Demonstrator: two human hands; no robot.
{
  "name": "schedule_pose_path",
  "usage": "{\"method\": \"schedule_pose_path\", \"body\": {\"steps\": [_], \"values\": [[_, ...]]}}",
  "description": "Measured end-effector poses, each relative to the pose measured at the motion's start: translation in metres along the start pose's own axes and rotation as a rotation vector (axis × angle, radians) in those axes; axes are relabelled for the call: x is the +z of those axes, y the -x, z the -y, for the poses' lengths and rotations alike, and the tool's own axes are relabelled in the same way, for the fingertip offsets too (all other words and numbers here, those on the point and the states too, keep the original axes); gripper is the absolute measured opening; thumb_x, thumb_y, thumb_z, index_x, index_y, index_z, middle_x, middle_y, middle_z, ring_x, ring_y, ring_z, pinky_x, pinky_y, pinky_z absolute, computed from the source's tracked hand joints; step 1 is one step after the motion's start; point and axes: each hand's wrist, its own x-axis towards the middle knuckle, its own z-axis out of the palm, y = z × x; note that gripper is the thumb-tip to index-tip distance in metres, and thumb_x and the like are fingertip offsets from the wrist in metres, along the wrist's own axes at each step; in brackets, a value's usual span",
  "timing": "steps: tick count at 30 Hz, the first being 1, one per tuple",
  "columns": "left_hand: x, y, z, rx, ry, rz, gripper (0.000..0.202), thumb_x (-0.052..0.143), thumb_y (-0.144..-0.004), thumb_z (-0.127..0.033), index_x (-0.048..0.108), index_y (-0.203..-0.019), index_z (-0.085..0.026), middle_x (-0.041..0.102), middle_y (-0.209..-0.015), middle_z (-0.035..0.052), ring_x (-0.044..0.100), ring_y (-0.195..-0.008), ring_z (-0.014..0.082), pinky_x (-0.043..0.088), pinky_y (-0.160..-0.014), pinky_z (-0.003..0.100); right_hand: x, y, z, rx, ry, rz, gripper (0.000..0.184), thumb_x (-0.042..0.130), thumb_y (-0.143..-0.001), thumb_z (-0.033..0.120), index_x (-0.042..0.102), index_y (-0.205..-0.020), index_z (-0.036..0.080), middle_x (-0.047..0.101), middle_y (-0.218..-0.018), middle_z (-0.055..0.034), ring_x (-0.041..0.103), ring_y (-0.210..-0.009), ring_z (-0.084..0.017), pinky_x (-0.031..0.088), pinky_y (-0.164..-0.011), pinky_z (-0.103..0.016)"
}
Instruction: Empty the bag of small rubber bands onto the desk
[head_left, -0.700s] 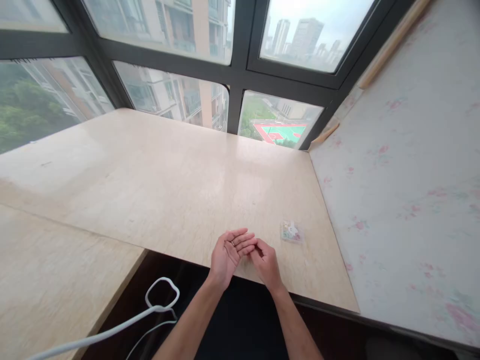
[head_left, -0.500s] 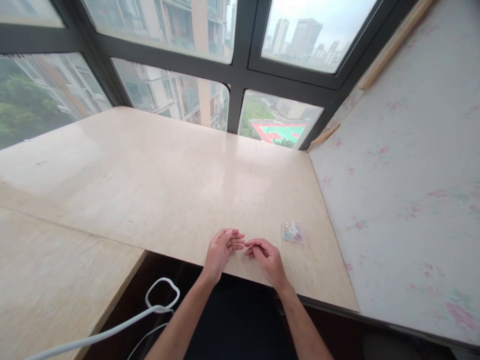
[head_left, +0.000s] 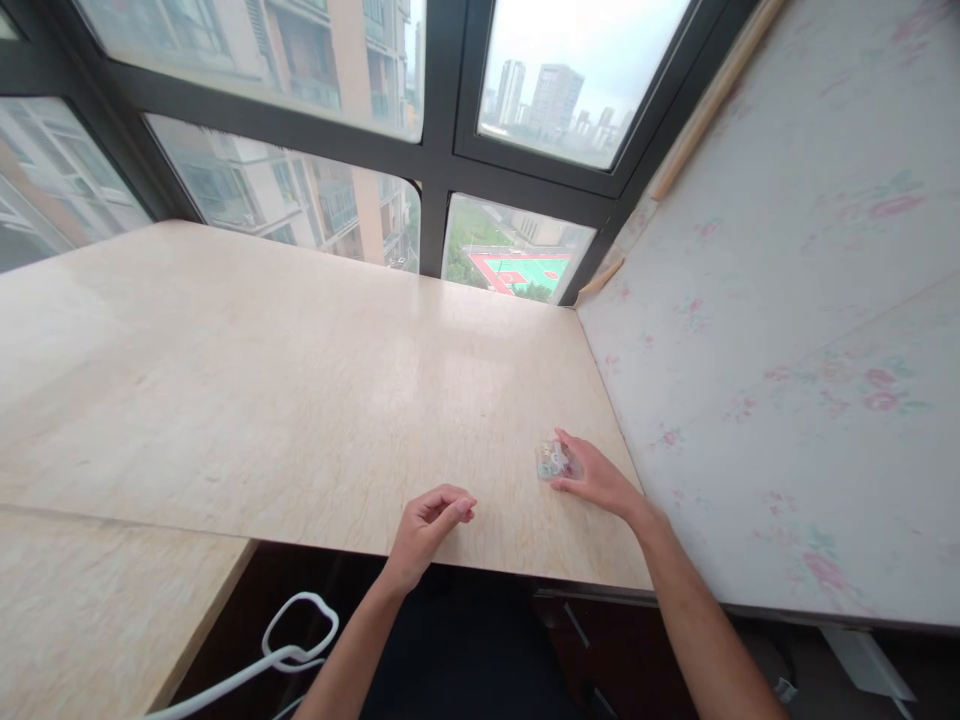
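Note:
A small clear plastic packet (head_left: 551, 460) with tiny pale pieces inside lies on the beige table (head_left: 300, 380) near its right edge. My right hand (head_left: 596, 477) reaches to it, thumb and fingertips touching the packet's right side. My left hand (head_left: 427, 525) hovers at the table's front edge, its fingers curled in a loose pinch; what it holds, if anything, is too small to make out. The two hands are well apart.
A floral-patterned wall (head_left: 787, 350) borders the table on the right. Dark-framed windows (head_left: 442, 150) run along the back. A white cable with a loop (head_left: 292, 640) hangs below the front edge, beside a second beige surface (head_left: 90, 600) at lower left.
My right hand left my left hand and moved right to the packet. My left hand curled its fingers shut. The view shifted rightward.

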Motion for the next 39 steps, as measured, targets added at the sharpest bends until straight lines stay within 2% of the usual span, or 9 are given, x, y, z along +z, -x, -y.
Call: {"method": "schedule_pose_path", "body": {"steps": [5, 9, 12, 15, 18, 22, 27, 31, 39], "values": [[0.002, 0.003, 0.001, -0.011, 0.019, -0.029, 0.018, 0.066, -0.083, -0.034, 0.070, -0.080, -0.017, 0.066, -0.080, 0.0039, 0.061, -0.076, 0.0144, 0.049, -0.074, 0.027, 0.011, -0.007, 0.016, -0.048, -0.110, -0.080, 0.072, 0.072, -0.076, 0.043, 0.043, -0.139, 0.026, 0.055, -0.130, -0.0124, 0.058, -0.113, -0.028, 0.044, -0.100, -0.049], [0.002, 0.006, 0.003, -0.051, 0.033, -0.022, 0.021, 0.070, -0.079, -0.035, 0.066, -0.088, -0.017, 0.067, -0.089, 0.0055, 0.062, -0.079, 0.0151, 0.050, -0.073, 0.027, 0.019, -0.025, 0.049, -0.074, -0.201, -0.135, 0.076, 0.074, -0.074, 0.047, 0.043, -0.139, 0.025, 0.057, -0.130, -0.0129, 0.059, -0.112, -0.028, 0.046, -0.098, -0.049], [-0.009, 0.004, -0.002, -0.008, -0.017, -0.040, 0.032, 0.070, -0.078, -0.035, 0.060, -0.104, -0.018, 0.065, -0.102, 0.0082, 0.062, -0.083, 0.0163, 0.052, -0.074, 0.031, 0.024, -0.049, 0.080, -0.151, -0.237, -0.099, 0.079, 0.075, -0.073, 0.048, 0.042, -0.140, 0.024, 0.055, -0.133, -0.0137, 0.058, -0.114, -0.028, 0.046, -0.099, -0.048], [-0.034, -0.003, -0.012, 0.099, -0.172, -0.163, 0.050, 0.071, -0.076, -0.033, 0.051, -0.120, -0.020, 0.059, -0.115, 0.0107, 0.062, -0.089, 0.0183, 0.053, -0.076, 0.034, 0.035, -0.079, 0.113, -0.243, -0.277, -0.031, 0.083, 0.077, -0.071, 0.049, 0.041, -0.142, 0.023, 0.054, -0.135, -0.0147, 0.057, -0.116, -0.029, 0.047, -0.098, -0.047], [-0.071, -0.012, -0.022, 0.181, -0.327, -0.284, 0.068, 0.075, -0.072, -0.033, 0.042, -0.131, -0.022, 0.053, -0.126, 0.0134, 0.060, -0.100, 0.0225, 0.052, -0.079, 0.037, 0.052, -0.112, 0.151, -0.347, -0.337, 0.039, 0.088, 0.080, -0.067, 0.049, 0.042, -0.142, 0.022, 0.054, -0.135, -0.0160, 0.055, -0.119, -0.031, 0.049, -0.095, -0.047], [-0.121, -0.019, -0.036, 0.243, -0.453, -0.320, 0.086, 0.079, -0.068, -0.037, 0.034, -0.139, -0.022, 0.046, -0.136, 0.0163, 0.055, -0.115, 0.0290, 0.052, -0.084, 0.041, 0.077, -0.150, 0.205, -0.517, -0.359, 0.133, 0.088, 0.081, -0.066, 0.044, 0.043, -0.141, 0.020, 0.055, -0.134, -0.0172, 0.055, -0.119, -0.032, 0.048, -0.096, -0.048], [-0.170, -0.013, -0.057, 0.326, -0.684, -0.355, 0.082, 0.074, -0.073, -0.034, 0.032, -0.141, -0.020, 0.046, -0.137, 0.0162, 0.051, -0.119, 0.0295, 0.050, -0.090, 0.044, 0.101, -0.185, 0.259, -0.750, -0.255, 0.220, 0.082, 0.076, -0.070, 0.027, 0.039, -0.143, 0.020, 0.051, -0.138, -0.0164, 0.050, -0.125, -0.031, 0.042, -0.103, -0.048], [-0.199, -0.007, -0.069, 0.293, -0.772, -0.407, 0.078, 0.077, -0.068, -0.035, 0.041, -0.136, -0.020, 0.053, -0.130, 0.0139, 0.055, -0.113, 0.0282, 0.050, -0.090, 0.045, 0.113, -0.205, 0.289, -0.846, -0.163, 0.307, 0.083, 0.077, -0.068, 0.026, 0.040, -0.142, 0.022, 0.053, -0.136, -0.0142, 0.050, -0.124, -0.031, 0.042, -0.102, -0.046], [-0.233, -0.002, -0.073, 0.195, -0.685, -0.329, 0.069, 0.077, -0.065, -0.031, 0.051, -0.129, -0.019, 0.057, -0.129, 0.0114, 0.054, -0.115, 0.0279, 0.050, -0.091, 0.043, 0.127, -0.227, 0.319, -0.950, -0.087, 0.456, 0.050, 0.082, -0.065, 0.031, 0.061, -0.109, 0.019, 0.068, -0.100, -0.0066, 0.063, -0.089, -0.024, 0.048, -0.076, -0.031]]}}
